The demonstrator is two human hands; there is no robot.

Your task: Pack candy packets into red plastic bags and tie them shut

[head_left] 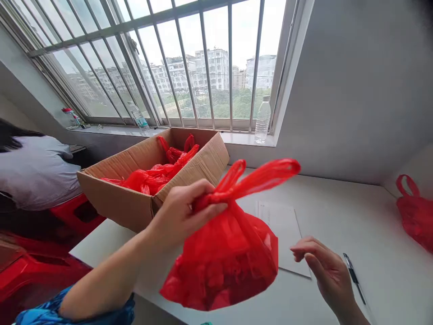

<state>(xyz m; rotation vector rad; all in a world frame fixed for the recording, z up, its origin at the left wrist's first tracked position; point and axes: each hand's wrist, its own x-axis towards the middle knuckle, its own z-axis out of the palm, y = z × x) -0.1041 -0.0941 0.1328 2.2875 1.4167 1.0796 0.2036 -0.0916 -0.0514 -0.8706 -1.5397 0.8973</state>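
My left hand (189, 212) is closed around the gathered neck of a red plastic bag (233, 262), lifting it over the front of the white table. The bag's two loop handles stick up to the right of my fingers. Small pieces, too blurred by the film to name, show through its full lower part. To the right of the bag, my right hand (324, 271) hovers above the table with loosely curled fingers, thumb apart from the index finger and nothing held. A black pen (353, 275) lies beside it, and sheets of paper (280, 225) lie partly behind the bag.
An open cardboard box (118, 207) with several red bags (152, 176) inside stands at the back left. Another red bag (416, 212) sits at the far right. Bottles (263, 119) line the sill of the barred window. At left are a person (40, 171) and red stools (30, 275).
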